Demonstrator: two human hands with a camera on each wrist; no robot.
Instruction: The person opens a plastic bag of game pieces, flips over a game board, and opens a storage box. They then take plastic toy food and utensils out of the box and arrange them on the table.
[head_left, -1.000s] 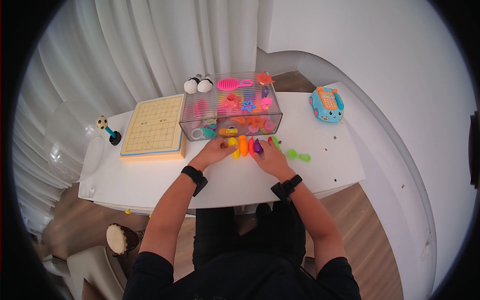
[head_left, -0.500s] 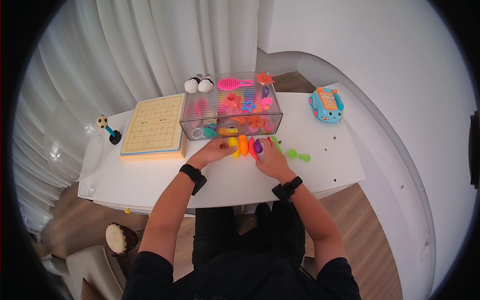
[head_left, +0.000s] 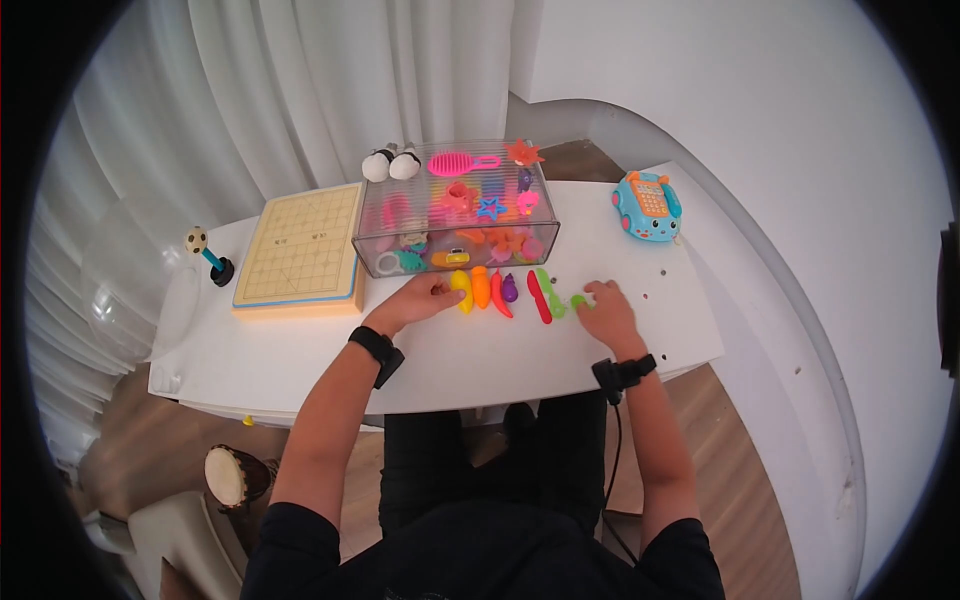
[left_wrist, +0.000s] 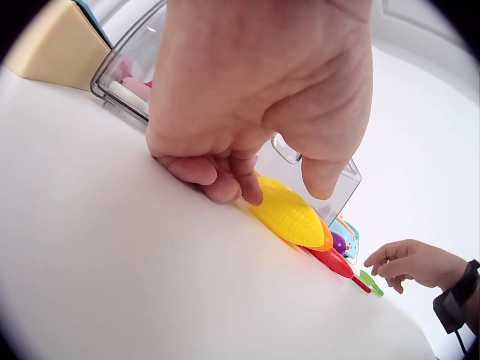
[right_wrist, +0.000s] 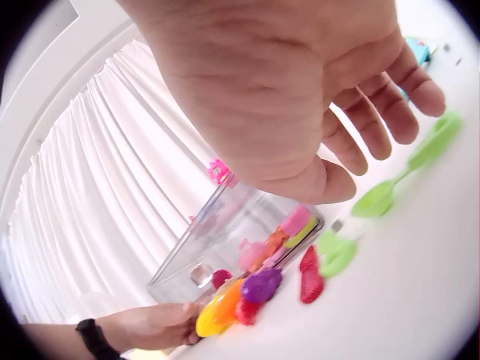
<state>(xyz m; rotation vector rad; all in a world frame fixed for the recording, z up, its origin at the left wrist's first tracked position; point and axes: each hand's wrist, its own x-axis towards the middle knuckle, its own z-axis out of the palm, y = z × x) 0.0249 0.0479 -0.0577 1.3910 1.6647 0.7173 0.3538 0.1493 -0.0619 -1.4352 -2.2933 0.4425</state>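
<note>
My left hand (head_left: 417,303) rests on the white table, fingertips right at a yellow toy corn cob (left_wrist: 289,214), its thumb apart from the corn. A row runs rightward from the corn: an orange carrot-shaped toy (head_left: 481,288), a red toy chili pepper (head_left: 499,296), a purple toy eggplant (head_left: 510,288). After a gap lie a flat red knife-like piece (head_left: 539,298) and a light green piece (head_left: 553,300). My right hand (head_left: 610,318) hovers with loosely spread fingers, holding nothing, close over a green toy spoon (right_wrist: 375,199), which it partly covers in the head view.
Behind the row stands a clear box (head_left: 380,258) full of toys, with a pink hairbrush (head_left: 463,163) on top. A chess board box (head_left: 300,250) and a football-topped stand (head_left: 208,255) are at left. A blue toy phone (head_left: 647,207) stands at back right.
My right hand has left the eggplant and moved right to the green spoon. The eggplant and the red knife-like piece are now uncovered. My left hand stays beside the corn.
</note>
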